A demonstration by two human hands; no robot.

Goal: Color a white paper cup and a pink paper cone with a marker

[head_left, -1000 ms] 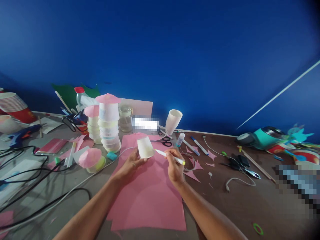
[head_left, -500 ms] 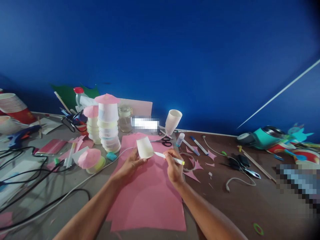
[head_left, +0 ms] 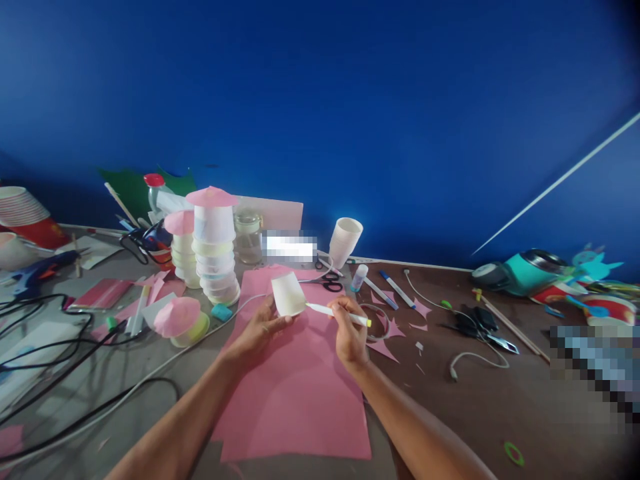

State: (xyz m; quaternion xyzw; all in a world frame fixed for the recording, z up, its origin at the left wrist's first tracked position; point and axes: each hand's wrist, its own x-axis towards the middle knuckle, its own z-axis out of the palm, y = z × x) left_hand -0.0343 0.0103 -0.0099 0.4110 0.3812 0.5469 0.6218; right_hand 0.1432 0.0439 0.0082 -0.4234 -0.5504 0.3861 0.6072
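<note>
dim light, blue wall paler at left, two patches pixelated.

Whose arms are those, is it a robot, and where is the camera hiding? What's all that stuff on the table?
There's no robot here! Those are a person's own two bare hands. The camera is worn on the person's head, looking forward and down, so you see almost what they see.

The left hand holds a tilted white cup. The right hand holds a white pen with a yellow end. Its tip is right by the cup, but I can't tell if it touches.

Under the hands, a big pink sheet lies on the table. To the left stands a tall cup stack with a pink top. Scissors lie behind the hands, and pink scraps lie to the right.
</note>
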